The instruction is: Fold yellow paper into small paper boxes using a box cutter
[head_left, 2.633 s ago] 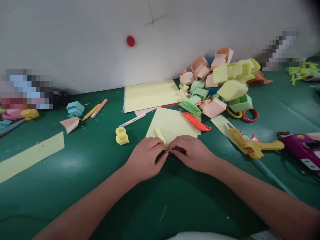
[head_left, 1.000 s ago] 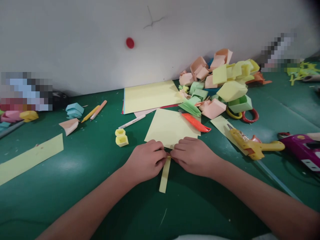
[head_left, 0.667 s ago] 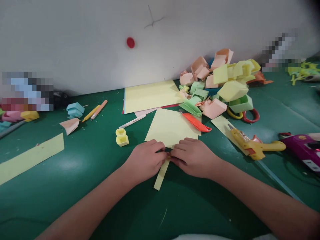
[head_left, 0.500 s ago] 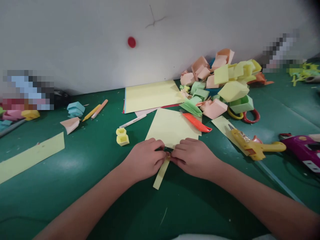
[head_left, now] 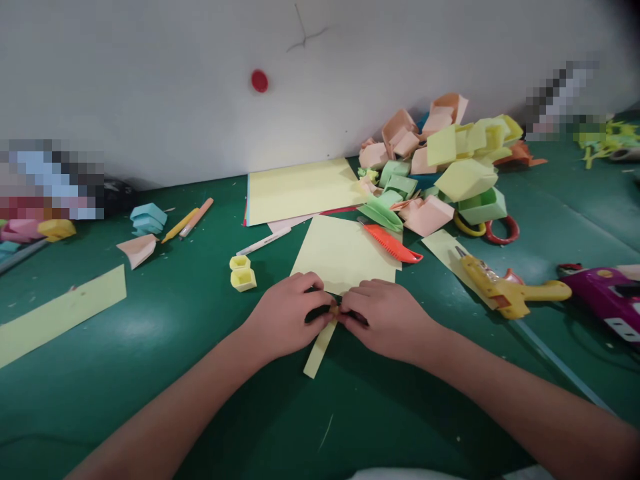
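Observation:
Both hands meet over the table's middle, fingertips together at the upper end of a narrow pale-yellow paper strip [head_left: 320, 352]. My left hand [head_left: 290, 312] pinches the strip from the left, thumb and forefinger closed. From the right, my right hand [head_left: 393, 317] pinches the same end, its other fingers curled. The strip's lower end slants down toward me; its gripped end is mostly hidden by the fingers. Just beyond the hands lies a pale-yellow paper sheet [head_left: 335, 253], with a red utility knife [head_left: 393, 243] on its right part. Left of my left hand stands a small yellow folded paper piece [head_left: 243, 275].
A heap of folded paper pieces [head_left: 430, 167] stands at the back right, with scissors [head_left: 501, 230] beneath. A yellow glue gun [head_left: 510, 287] and a purple tool [head_left: 607, 297] lie right. Stacked sheets [head_left: 300, 190], a white pen [head_left: 264, 241] and a wide strip [head_left: 65, 313] lie behind and left.
The fingers have shifted slightly at the strip's end, and the gap between my left thumb and forefinger looks wider. The strip stays between both hands; the whole view has moved a little.

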Demonstrator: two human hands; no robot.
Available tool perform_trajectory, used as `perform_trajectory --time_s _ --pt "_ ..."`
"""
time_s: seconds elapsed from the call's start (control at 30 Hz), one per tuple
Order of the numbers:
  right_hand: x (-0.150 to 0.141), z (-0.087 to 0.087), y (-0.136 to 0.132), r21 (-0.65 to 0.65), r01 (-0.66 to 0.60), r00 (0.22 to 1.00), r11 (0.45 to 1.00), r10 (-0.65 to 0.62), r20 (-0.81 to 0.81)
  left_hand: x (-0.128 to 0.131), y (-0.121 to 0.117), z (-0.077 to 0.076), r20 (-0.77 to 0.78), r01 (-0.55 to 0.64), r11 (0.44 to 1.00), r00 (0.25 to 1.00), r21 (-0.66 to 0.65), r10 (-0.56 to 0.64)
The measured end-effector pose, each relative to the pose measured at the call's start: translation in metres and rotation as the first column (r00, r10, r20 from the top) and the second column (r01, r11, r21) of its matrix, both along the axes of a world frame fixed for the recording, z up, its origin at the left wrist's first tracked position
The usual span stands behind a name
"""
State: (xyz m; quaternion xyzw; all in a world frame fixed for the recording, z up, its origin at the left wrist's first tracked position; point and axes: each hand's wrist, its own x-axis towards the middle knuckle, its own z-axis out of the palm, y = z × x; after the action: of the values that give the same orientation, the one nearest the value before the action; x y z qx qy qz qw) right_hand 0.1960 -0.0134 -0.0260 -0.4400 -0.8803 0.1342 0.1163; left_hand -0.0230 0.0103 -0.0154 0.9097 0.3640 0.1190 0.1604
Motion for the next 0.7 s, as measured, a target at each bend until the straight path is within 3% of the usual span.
perform_trajectory --time_s 0.27,0.7 --pt "-0.0034 0.0001 -0.0029 0.006 0.119 0.993 0.993 -0.119 -0.028 0.0038 -0.0041 0.0044 -0.092 0.036 0.997 0.995 0.073 -0.029" --pt "-0.0039 -0.0010 -0.0057 0.044 0.119 0.992 0.992 -0.118 -0.033 0.0081 -0.0066 0.0087 -0.084 -0.053 0.997 0.995 -0.055 0.048"
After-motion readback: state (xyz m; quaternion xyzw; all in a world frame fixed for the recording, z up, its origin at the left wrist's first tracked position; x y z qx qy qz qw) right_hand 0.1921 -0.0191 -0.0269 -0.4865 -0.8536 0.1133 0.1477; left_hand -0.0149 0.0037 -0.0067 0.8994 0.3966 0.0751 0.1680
